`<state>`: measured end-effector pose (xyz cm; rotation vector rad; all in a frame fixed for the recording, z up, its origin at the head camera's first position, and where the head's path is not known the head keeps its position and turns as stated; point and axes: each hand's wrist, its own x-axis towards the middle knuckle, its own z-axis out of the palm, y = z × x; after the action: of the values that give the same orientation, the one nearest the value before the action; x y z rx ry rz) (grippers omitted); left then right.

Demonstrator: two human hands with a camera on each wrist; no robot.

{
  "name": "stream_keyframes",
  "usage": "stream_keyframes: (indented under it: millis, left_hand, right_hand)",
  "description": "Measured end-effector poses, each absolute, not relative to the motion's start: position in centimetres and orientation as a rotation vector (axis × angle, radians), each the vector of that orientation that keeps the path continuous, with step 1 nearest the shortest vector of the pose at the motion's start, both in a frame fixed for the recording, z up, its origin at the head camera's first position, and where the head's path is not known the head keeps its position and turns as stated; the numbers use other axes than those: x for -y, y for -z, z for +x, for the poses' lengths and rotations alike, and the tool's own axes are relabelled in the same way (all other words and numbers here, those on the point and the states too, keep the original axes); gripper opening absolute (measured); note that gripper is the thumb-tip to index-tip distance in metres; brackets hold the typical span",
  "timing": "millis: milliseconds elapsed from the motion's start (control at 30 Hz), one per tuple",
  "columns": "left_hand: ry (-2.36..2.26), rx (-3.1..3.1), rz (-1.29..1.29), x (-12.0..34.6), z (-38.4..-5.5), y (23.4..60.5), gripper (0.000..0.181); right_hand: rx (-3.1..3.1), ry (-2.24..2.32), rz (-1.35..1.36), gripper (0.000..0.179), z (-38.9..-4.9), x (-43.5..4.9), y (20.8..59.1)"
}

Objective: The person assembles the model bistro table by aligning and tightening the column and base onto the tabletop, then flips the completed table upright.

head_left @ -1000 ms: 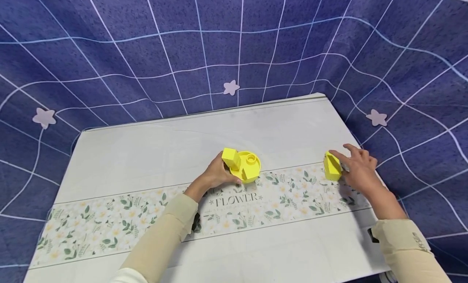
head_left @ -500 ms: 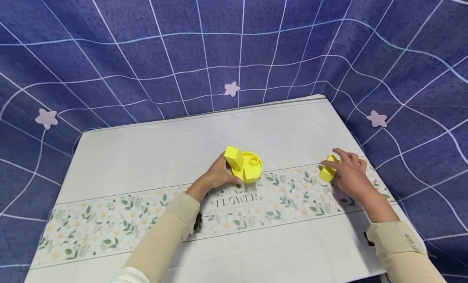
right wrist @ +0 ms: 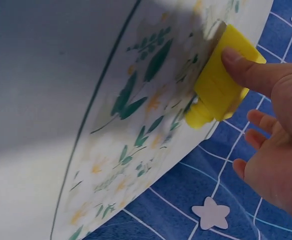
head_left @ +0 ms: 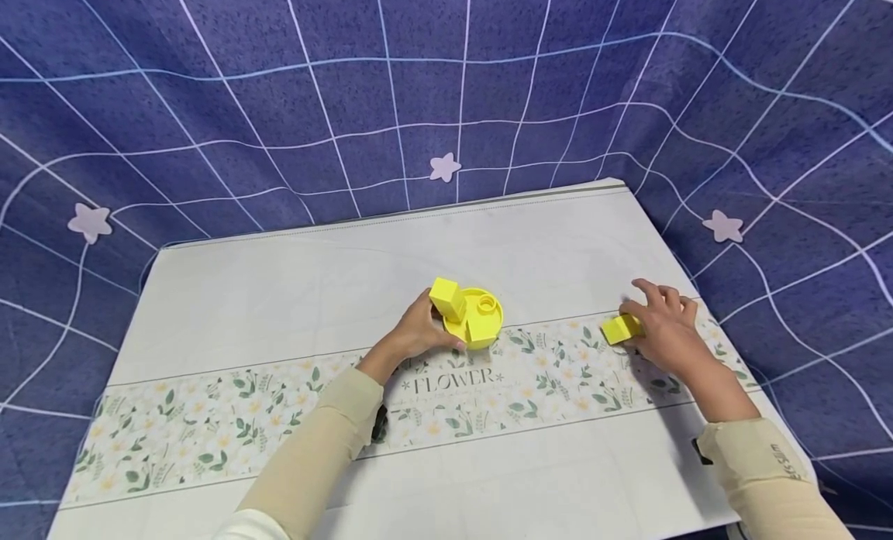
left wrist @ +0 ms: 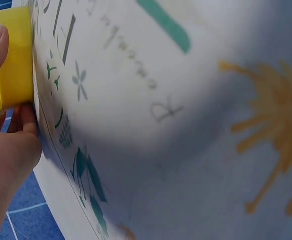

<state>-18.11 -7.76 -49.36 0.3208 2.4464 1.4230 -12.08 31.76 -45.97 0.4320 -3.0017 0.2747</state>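
My left hand (head_left: pixel 417 331) grips the side of a yellow round base (head_left: pixel 491 331) that has a raised rim. On the base stand a tall square post (head_left: pixel 446 296), a small ring (head_left: pixel 487 303) and an angular block. In the left wrist view the thumb lies along the yellow wall (left wrist: pixel 16 65), with other fingers low behind it. Further right, my right hand (head_left: pixel 670 331) pinches a yellow block (head_left: pixel 619 329) between thumb and fingers. The right wrist view shows its flat side (right wrist: pixel 221 75) under the thumb and a round peg (right wrist: pixel 200 117) at one end.
A white table cover (head_left: pixel 293 292) with a flower-printed band (head_left: pixel 209 424) lies under both hands. Blue grid-patterned cloth (head_left: pixel 279 98) with stars hangs close behind the table's back edge and along its right side.
The block in my right hand has turned from showing its angular hollow side to lying sideways, pointing left, and has shifted slightly left. My left hand holds the round base almost still.
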Motion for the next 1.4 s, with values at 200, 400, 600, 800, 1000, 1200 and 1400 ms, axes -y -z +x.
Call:
stream_keyframes:
  millis: [200, 400, 600, 800, 1000, 1200, 1400]
  left_hand:
    - [-1.407, -2.454, 0.340, 8.0, -18.4, 49.4, 0.098]
    - [-1.396, -2.459, 0.363, 8.1, -18.6, 49.5, 0.096]
    - [-1.390, -2.453, 0.388, 8.1, -18.8, 49.4, 0.096]
    - [-1.380, -2.444, 0.400, 8.1, -19.0, 49.4, 0.093]
    - [-1.373, -2.447, 0.393, 8.2, -18.9, 49.5, 0.091]
    - [-1.353, -2.454, 0.376, 8.1, -18.7, 49.5, 0.090]
    - [-1.349, -2.457, 0.359, 8.1, -18.7, 49.3, 0.090]
  right_hand:
    - [2.911, -0.364, 0.443, 0.046, -12.1, -31.1, 45.2]
    - [2.773, -0.715, 0.378, 0.044, -12.4, -29.6, 44.1]
    - [2.660, -1.163, 0.261, 0.042, -12.7, -27.3, 43.4]
    - [2.616, -1.505, 0.135, 0.049, -13.0, -24.6, 43.2]
    - [2.528, -1.699, 0.078, 0.048, -13.8, -21.8, 43.3]
    - [2.474, -1.760, 0.091, 0.047, -14.6, -19.5, 43.9]
    - [2.473, -1.774, 0.109, 0.046, -15.3, -18.1, 44.4]
